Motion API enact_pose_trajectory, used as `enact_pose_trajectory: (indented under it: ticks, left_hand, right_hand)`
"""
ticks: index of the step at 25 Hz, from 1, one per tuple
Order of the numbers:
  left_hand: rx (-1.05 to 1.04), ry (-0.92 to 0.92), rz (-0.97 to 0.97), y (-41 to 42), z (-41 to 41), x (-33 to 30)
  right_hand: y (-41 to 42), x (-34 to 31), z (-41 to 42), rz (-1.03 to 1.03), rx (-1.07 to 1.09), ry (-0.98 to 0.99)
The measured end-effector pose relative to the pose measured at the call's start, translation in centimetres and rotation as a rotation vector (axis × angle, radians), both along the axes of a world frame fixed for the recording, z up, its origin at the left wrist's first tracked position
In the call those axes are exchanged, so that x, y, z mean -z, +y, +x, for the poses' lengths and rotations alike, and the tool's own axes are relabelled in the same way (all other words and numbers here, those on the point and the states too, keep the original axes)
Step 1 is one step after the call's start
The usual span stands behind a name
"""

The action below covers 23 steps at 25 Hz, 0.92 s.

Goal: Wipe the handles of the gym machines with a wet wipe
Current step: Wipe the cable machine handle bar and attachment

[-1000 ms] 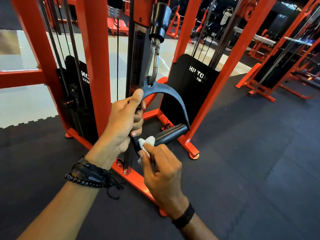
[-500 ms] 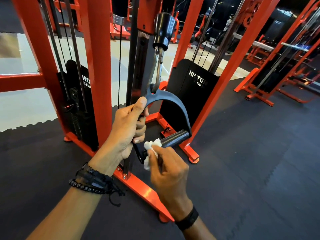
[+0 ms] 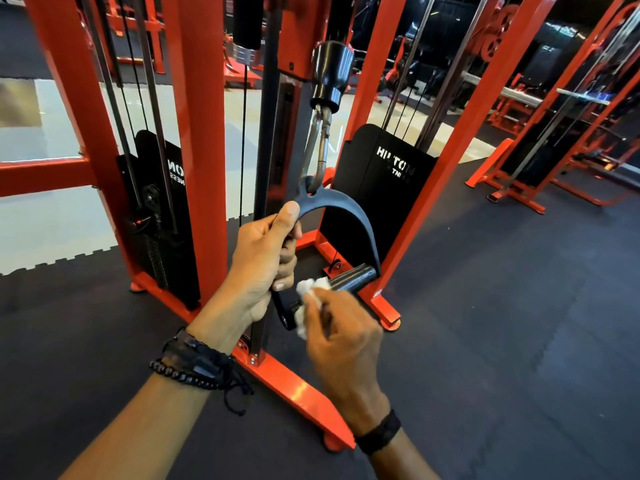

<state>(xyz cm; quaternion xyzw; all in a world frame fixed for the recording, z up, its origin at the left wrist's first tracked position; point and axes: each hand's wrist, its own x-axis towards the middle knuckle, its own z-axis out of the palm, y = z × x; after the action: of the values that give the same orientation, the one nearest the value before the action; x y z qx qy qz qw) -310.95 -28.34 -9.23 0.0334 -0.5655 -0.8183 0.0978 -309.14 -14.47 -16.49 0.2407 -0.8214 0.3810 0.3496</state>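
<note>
A black stirrup cable handle (image 3: pixel 349 216) hangs from a steel carabiner (image 3: pixel 320 147) on the red cable machine. My left hand (image 3: pixel 263 261) grips the left side of the handle's curved strap, thumb up along it. My right hand (image 3: pixel 341 337) holds a crumpled white wet wipe (image 3: pixel 306 289) wrapped round the near end of the handle's black grip bar (image 3: pixel 353 277). The far end of the bar shows bare past the wipe.
Red uprights (image 3: pixel 197 133) of the cable machine stand left and right, with black weight stacks (image 3: pixel 381 181) behind. The machine's red base rail (image 3: pixel 298 386) runs along the dark rubber floor below my hands. More red machines (image 3: pixel 554 140) stand at the right.
The handle and both hands have stayed together while the view shifted a little. My right hand with the wipe has slid slightly along the near end of the grip bar.
</note>
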Motion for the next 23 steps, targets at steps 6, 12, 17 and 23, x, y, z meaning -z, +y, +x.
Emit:
enact_pose_trajectory:
  ticks: [6,12,17,23]
  left_hand:
    - [0.007,0.017,-0.012,-0.2,0.1,-0.2]
    - [-0.018,0.011,-0.075,-0.4,0.0,0.0]
    - [-0.103,0.019,-0.158,1.3,-0.6,0.0]
    - [-0.490,-0.061,-0.293,4.5,-2.9,-0.3]
  right_hand:
    - [2.8,-2.5,-2.7,-0.530,-0.060,-0.186]
    - [6.5,-5.4,-3.6,-0.489,0.052,-0.106]
    - [8.2,-5.6,-3.2,-0.509,-0.069,-0.149]
    - [14.9,-6.9,-3.5,-0.444,-0.219,-0.251]
